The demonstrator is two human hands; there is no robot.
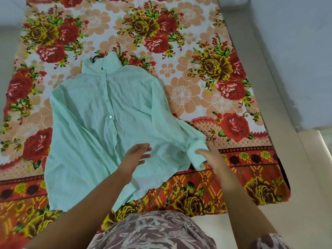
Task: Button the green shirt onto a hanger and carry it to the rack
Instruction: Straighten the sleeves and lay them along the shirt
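Left hand (136, 155) and right hand (209, 156) overlie green shirt (100, 123).

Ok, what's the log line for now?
green shirt: flat on bedsheet, hanger hook at collar | left hand: open over shirt front | right hand: at sleeve cuff

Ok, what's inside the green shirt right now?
A dark hanger hook pokes out at the collar. The rest of the hanger is hidden under the shirt.

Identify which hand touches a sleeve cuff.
The right hand, fingers at the cuff; the left hand is spread over the green shirt front.
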